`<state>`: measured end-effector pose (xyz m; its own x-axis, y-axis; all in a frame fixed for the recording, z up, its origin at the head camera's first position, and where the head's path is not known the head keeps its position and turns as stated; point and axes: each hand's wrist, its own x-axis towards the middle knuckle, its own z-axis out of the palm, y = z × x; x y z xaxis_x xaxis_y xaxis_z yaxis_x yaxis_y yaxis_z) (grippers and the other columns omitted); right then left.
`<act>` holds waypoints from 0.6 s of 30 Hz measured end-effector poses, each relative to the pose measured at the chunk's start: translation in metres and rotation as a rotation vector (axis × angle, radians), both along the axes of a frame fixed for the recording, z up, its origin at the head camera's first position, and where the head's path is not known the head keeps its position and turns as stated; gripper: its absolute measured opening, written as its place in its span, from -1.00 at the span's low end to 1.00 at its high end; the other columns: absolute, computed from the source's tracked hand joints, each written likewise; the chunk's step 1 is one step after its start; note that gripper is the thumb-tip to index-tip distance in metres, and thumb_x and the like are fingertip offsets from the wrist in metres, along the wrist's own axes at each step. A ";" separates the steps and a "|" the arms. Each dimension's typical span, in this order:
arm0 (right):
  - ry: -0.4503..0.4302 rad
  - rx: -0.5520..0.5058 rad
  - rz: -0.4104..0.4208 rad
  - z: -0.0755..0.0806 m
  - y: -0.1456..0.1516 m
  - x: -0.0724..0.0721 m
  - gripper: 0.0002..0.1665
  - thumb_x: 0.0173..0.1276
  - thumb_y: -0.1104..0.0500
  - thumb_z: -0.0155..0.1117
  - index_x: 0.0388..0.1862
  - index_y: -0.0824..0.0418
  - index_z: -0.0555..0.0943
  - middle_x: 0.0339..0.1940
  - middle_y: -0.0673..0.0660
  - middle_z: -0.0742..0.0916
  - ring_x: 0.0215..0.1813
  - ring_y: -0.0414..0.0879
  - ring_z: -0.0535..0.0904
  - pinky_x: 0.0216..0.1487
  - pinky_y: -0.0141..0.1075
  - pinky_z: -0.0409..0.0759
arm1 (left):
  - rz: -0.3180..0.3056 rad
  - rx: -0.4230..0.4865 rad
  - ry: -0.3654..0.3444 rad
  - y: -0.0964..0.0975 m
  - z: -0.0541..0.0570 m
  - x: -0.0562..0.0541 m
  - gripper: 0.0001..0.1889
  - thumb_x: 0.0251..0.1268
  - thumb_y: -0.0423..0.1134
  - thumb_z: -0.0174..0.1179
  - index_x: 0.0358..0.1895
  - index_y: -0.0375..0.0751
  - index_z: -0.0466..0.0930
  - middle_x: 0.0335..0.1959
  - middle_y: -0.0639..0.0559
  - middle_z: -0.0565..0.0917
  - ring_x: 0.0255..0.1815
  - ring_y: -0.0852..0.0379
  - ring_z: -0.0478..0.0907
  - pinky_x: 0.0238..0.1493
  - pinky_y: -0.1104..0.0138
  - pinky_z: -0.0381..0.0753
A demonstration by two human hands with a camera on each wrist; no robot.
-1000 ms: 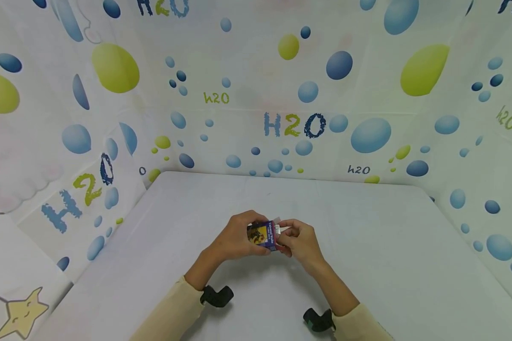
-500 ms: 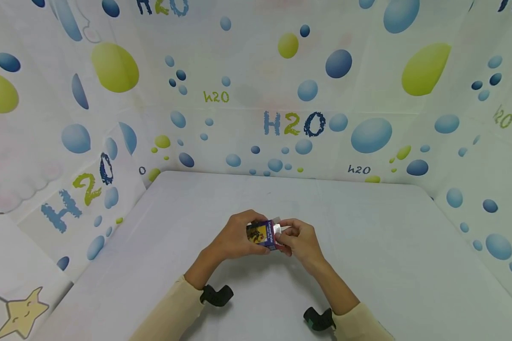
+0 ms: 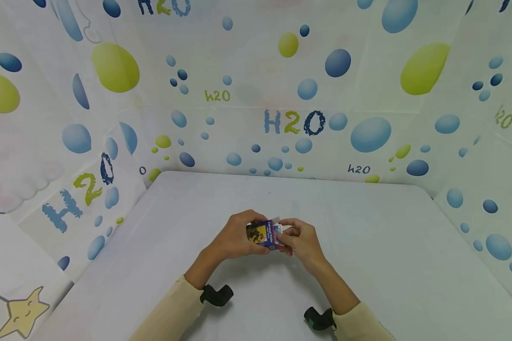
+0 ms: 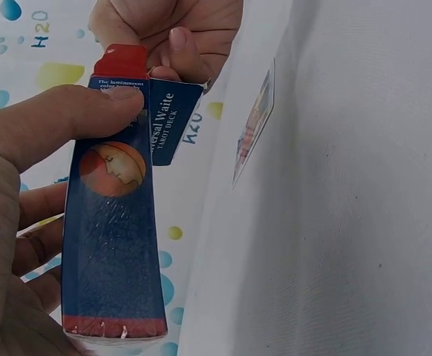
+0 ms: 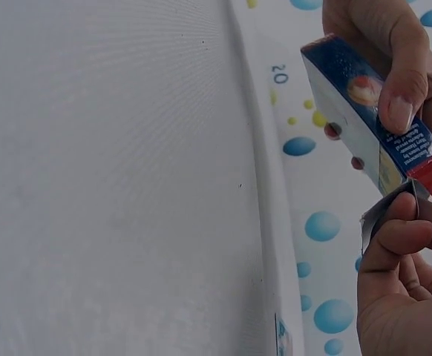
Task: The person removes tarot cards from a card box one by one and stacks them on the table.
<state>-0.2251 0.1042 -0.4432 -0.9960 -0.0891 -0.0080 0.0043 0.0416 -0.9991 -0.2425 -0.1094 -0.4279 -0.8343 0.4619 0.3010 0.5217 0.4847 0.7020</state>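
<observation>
L hand grips tarot box; R hand pinches open lid flap; both abv wht table

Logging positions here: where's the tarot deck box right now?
In the head view, the tarot deck box is below centre, over the white table, between the left hand gripping it and the right hand at its open end.
</observation>
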 end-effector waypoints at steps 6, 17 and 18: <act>-0.001 -0.002 -0.007 0.000 -0.001 0.000 -0.61 0.29 0.42 0.36 0.11 0.32 0.62 -0.43 0.15 0.70 -0.57 -0.10 0.51 -0.58 -0.38 0.48 | -0.001 -0.007 0.012 -0.002 0.000 0.000 -0.28 -0.21 -0.12 0.69 0.16 -0.08 0.60 0.01 0.16 0.65 -0.01 0.23 0.55 0.07 0.24 0.62; 0.029 0.025 -0.031 -0.001 0.001 -0.001 -0.59 0.28 0.43 0.32 0.12 0.30 0.64 -0.16 0.24 0.63 -0.38 -0.07 0.55 -0.50 -0.38 0.54 | 0.006 -0.005 0.006 -0.001 0.001 0.000 -0.28 -0.20 -0.12 0.68 0.16 -0.07 0.60 0.02 0.16 0.65 0.01 0.21 0.56 0.10 0.23 0.62; 0.030 0.025 -0.033 -0.001 0.001 -0.001 -0.59 0.28 0.44 0.32 0.12 0.30 0.64 -0.15 0.24 0.63 -0.37 -0.07 0.56 -0.50 -0.38 0.54 | 0.006 -0.003 0.005 -0.001 0.001 0.000 -0.28 -0.20 -0.13 0.68 0.16 -0.07 0.60 0.02 0.16 0.65 0.01 0.21 0.56 0.10 0.22 0.62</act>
